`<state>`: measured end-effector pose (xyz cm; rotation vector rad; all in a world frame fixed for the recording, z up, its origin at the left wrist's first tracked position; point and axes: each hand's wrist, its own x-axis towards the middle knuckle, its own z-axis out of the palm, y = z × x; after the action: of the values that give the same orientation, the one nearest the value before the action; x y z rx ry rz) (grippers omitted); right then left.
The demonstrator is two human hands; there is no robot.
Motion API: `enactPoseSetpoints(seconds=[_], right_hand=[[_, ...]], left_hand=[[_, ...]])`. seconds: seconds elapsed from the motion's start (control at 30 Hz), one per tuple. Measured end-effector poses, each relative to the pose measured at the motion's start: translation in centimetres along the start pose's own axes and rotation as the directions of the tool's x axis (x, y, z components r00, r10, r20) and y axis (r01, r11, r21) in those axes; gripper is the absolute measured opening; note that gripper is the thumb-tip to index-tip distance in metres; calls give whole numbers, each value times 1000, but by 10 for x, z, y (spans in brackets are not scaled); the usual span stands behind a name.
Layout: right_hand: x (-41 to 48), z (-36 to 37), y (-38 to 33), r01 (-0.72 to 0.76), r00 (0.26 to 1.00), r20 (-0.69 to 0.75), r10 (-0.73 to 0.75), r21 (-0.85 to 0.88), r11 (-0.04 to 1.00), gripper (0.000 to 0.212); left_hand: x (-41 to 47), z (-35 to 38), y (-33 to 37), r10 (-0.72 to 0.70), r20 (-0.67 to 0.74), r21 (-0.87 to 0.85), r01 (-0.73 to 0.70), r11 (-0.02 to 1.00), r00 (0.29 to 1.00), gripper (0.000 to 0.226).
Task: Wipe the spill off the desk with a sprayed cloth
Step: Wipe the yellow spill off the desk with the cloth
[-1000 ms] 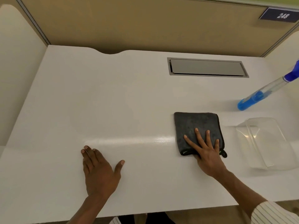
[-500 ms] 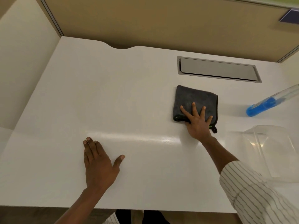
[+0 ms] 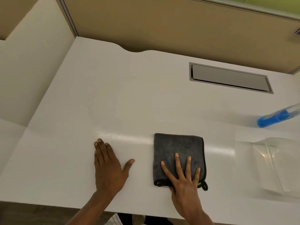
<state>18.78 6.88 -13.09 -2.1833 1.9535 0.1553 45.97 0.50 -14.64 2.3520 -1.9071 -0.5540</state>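
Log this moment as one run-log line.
phase: wiping | right hand: flat, pressing grey cloth | left hand: flat on desk | spray bottle: far right | clear container: right of cloth

One white laminate bench (image 3: 113, 98), with one curved notch cut into its far edge.
One dark grey folded microfibre cloth (image 3: 177, 148) with black edging; one black hanging loop at its near right corner.
One clear plastic spray bottle with blue liquid (image 3: 274, 117), partly cut off by the frame edge.
One transparent rectangular plastic container (image 3: 276, 163).
One grey metal rectangular cable hatch (image 3: 230, 77) set into the bench top.
Two bare hands: one left hand (image 3: 108, 166), one right hand (image 3: 183, 177).
Two cream side partitions; one tan rear panel.
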Motion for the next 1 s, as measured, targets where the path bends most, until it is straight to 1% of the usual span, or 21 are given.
enactPoseSetpoints(seconds=[0.1, 0.23, 0.43, 0.57, 0.63, 0.7, 0.83, 0.93, 1.0], right_hand=[[28, -11, 2, 21, 1000, 11, -21, 13, 1000, 105], [107, -34, 8, 38, 998, 52, -41, 52, 998, 89], [231, -62, 1, -29, 994, 105, 21, 78, 997, 80], [265, -76, -18, -80, 987, 143, 68, 76, 994, 74], [262, -76, -27, -96, 986, 148, 83, 87, 992, 75], [244, -72, -38, -86, 989, 130, 74, 90, 992, 79], [171, -45, -74, -42, 998, 59, 38, 72, 997, 92], [106, -22, -102, -6, 1000, -12, 7, 40, 999, 107], [75, -9, -120, 4, 1000, 9, -4, 16, 1000, 114]], left_hand=[[1, 0, -1, 1, 1, 12, -1, 1000, 1000, 130], [0, -3, 0, 0, 9, 31, 0, 1000, 1000, 130], [0, -5, -1, 4, 14, 32, -5, 999, 1000, 128], [-2, -7, -6, 26, 14, 39, -26, 999, 1000, 122], [-1, -10, -10, 46, -3, 58, -46, 997, 999, 111], [3, -15, -15, 68, -9, 86, -67, 994, 998, 92], [11, -19, -39, 149, -46, 69, -145, 987, 988, 64], [11, -16, -59, 257, -62, 84, -252, 964, 964, 62], [11, -13, -68, 291, -57, 69, -287, 955, 955, 62]])
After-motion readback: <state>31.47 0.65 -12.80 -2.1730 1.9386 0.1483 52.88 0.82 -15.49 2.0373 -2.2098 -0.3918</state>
